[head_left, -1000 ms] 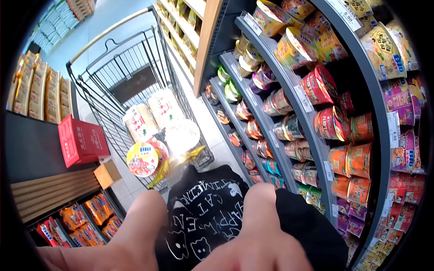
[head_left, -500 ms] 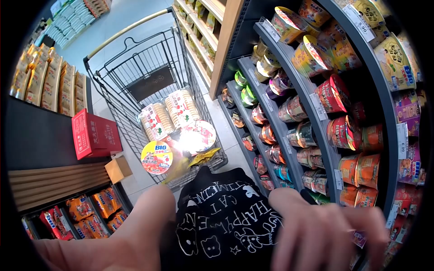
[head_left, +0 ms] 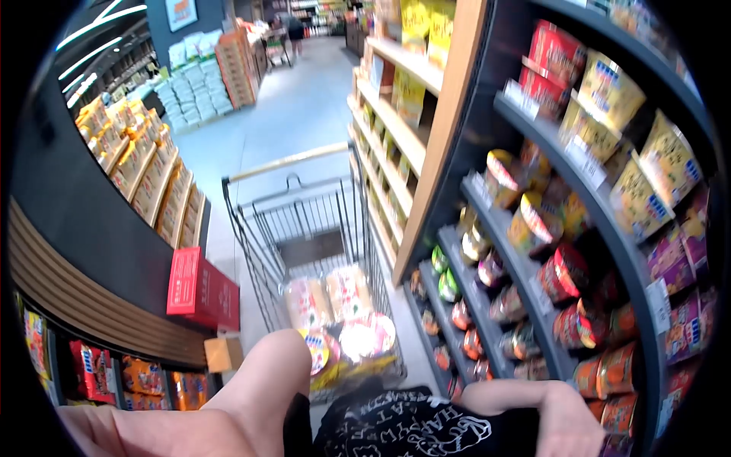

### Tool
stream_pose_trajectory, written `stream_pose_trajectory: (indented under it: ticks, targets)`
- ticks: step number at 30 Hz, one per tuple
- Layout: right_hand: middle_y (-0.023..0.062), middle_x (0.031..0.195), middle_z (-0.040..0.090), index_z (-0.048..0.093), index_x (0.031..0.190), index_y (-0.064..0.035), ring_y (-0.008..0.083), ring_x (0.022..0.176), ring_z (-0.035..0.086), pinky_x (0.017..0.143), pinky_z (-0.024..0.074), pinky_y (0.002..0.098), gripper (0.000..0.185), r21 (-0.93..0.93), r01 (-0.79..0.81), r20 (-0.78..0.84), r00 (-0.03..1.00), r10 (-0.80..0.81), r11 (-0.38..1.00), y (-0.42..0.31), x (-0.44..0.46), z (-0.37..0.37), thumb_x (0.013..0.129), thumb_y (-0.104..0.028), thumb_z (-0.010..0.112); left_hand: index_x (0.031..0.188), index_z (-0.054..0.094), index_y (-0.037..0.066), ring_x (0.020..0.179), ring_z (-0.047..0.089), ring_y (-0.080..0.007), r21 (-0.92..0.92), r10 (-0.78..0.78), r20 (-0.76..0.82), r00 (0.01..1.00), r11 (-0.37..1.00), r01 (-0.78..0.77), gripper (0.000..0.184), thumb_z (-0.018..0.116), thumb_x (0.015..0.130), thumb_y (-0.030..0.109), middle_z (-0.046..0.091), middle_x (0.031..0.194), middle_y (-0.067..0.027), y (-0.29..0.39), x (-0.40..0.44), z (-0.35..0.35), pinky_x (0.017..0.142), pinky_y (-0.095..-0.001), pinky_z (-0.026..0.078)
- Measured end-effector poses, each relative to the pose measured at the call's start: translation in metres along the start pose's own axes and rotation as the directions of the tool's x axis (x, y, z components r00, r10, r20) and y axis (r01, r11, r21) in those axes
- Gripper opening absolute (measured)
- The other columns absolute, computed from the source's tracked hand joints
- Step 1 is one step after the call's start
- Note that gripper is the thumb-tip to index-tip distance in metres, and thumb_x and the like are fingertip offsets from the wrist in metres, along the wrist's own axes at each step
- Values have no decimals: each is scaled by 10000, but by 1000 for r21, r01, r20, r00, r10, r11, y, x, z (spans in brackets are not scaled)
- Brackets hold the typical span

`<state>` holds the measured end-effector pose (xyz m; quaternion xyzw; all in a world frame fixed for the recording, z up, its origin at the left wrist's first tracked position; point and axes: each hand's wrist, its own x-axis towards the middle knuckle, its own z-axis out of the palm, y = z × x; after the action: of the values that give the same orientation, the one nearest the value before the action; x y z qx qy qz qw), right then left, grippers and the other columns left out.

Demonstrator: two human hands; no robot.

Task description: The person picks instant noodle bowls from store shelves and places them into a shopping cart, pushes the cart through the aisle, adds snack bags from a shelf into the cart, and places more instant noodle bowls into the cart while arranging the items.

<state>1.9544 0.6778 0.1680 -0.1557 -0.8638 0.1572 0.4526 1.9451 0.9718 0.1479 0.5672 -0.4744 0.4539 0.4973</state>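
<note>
Head view, packets (head_left: 349, 293), tubs (head_left: 321, 352) inside cart (head_left: 311, 250), left hand (head_left: 156, 433), right hand (head_left: 569, 423) (openness, hold unclear)

My right grip (head_left: 567, 426) has the noodle shelf (head_left: 553, 131) in its way: the dark boards bow outward, and cup noodles (head_left: 562, 271) crowd them, leaving only slim gaps above. A wooden upright (head_left: 444, 145) walls off the far end. The shopping cart (head_left: 308, 250) blocks the aisle, but I could reach down through its open top, above the wrapped packs (head_left: 308, 301) and noodle bowls (head_left: 368, 335). Narrow floor strips flank it, the left one bounded by a red carton (head_left: 202, 293); beyond the handle (head_left: 293, 161), the passage widens.
</note>
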Motion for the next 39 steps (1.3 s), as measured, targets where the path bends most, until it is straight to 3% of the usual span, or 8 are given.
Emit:
stream_pose_trajectory:
  ticks: [14,24,26,27,28,34,37,39]
  targets:
    - [157,928,594,501,1007,-42,316,802,588,730,433,406,224,177,98,-244,968,-53,979,13,-37,-10,807,-143,516,974,494,127,448,445,-132,154,208,34,977,965,-211,273,363,874,344,547,751,-45,27,50,-15,427,-303,381]
    - [-26,605,593,601,625,-116,103,555,534,577,455,261,188,-858,125,-373,515,-772,499,-33,18,3,741,-261,577,985,478,129,413,428,-128,374,266,60,962,888,-269,283,344,882,356,541,743,-53,53,63,-23,418,-312,379]
    - [-40,648,548,584,615,-157,103,652,489,725,409,287,235,-958,-185,-285,627,-725,217,-68,20,23,691,-379,593,987,474,129,406,424,-127,424,275,67,959,863,-276,285,340,884,359,539,742,-54,57,70,-27,417,-314,379]
    - [70,1167,482,526,1036,-14,180,1085,419,905,326,372,318,-922,-378,-387,894,-228,80,-68,52,7,810,-209,417,988,473,130,403,423,-126,459,294,74,953,838,-295,286,338,885,360,538,741,-55,59,74,-31,416,-315,378]
    - [-4,1212,457,517,1076,-82,170,1162,350,963,266,373,344,-948,-110,-228,889,-397,299,-58,53,-8,820,-296,433,989,471,130,399,421,-126,505,319,76,945,805,-312,287,336,886,361,538,740,-56,63,76,-37,415,-316,378]
    - [15,1263,398,442,1159,-98,175,1213,289,1007,216,376,437,-974,-141,-190,935,-299,178,-40,70,-20,803,-349,469,1097,419,182,734,490,-132,-340,-210,159,965,906,253,273,427,854,306,586,851,78,60,53,7,693,-296,329]
    - [21,1280,378,416,1187,-104,176,1229,269,1021,200,377,475,-972,-175,-212,943,-258,159,-23,65,-17,797,-367,481,1007,549,166,878,482,-68,-496,163,46,986,860,-119,223,447,830,255,582,972,110,62,46,-27,717,-277,324]
    - [-42,885,517,563,953,-238,144,966,411,889,308,345,253,-986,-118,-157,444,-882,116,18,42,-15,728,-355,569,973,579,115,888,495,-105,-507,221,-40,974,836,-211,223,438,822,200,586,954,45,74,36,-26,695,-272,403]
